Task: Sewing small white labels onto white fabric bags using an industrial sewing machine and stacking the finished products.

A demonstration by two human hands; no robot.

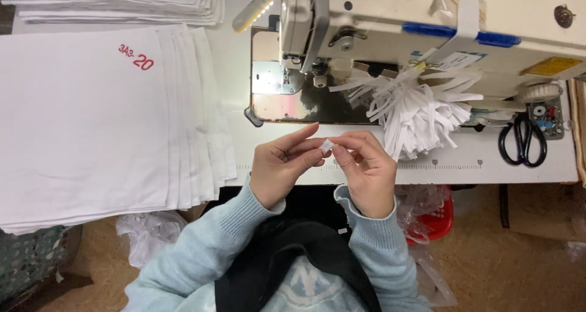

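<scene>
Lying at nine o'clock on the surface point(342, 173), a stack of white cloth panels point(91, 123) sits untouched. At centre, the left hand point(282, 165) and right hand point(366, 172) both pinch a small white label point(327, 145) between thumb and fingertips. It looks featherlight, limp and easily creased, best gripped by its edges. A bundle of white strips point(415, 104) hangs at one o'clock, black scissors point(523, 140) at three.
</scene>
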